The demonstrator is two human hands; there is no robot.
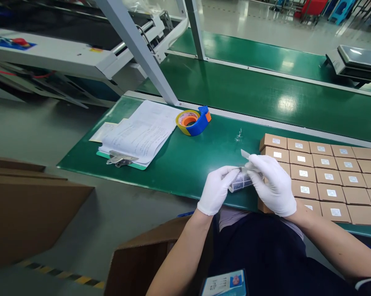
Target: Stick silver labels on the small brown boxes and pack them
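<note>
Both of my hands wear white gloves and meet above the green table's front edge. My left hand [215,187] is closed, thumb and fingers pinching the edge of a strip of printed labels [241,181], which looks curled or rolled. My right hand [271,181] is closed too, over the strip's right end; a small pale label [245,154] sticks up past its fingertips. Whether that piece is still joined to the strip is hidden by the fingers. Just right of my hands stand rows of small brown cardboard boxes [328,177], many bearing white labels.
On the green table [173,172] lie a clipboard with papers [145,131] and a blue tape dispenser [199,125] with yellow tape. A grey post [142,53] rises behind them. Open cartons [148,263] stand below the edge. A scale [356,61] sits far right.
</note>
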